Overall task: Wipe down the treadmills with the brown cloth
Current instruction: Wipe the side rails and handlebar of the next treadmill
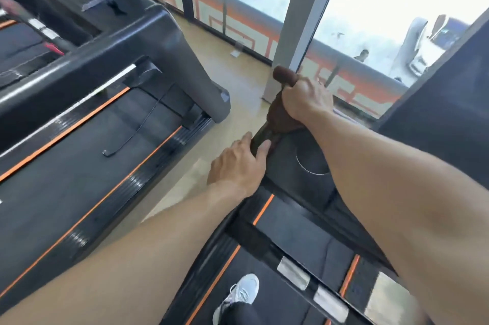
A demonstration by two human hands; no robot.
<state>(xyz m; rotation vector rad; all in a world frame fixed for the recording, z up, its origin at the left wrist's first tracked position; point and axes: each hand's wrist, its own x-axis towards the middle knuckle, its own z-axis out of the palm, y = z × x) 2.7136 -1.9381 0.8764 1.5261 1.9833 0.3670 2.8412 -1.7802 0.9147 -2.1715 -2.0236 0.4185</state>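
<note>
Head view, frame centre: my right hand [304, 102] grips the brown cloth [277, 115]; my left hand [238, 163] pinches its lower end. Bunched like this, it could slip off the treadmill [299, 165] edge.

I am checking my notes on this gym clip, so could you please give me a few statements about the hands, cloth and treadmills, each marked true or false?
1. The right hand grips the brown fabric cloth. True.
2. The left hand hangs free of the cloth. False: its fingers hold the cloth's lower end.
3. A thin black cord lies on the neighbouring black, orange-striped treadmill. True.
4. The person is barefoot. False: a grey sneaker shows below.
</note>
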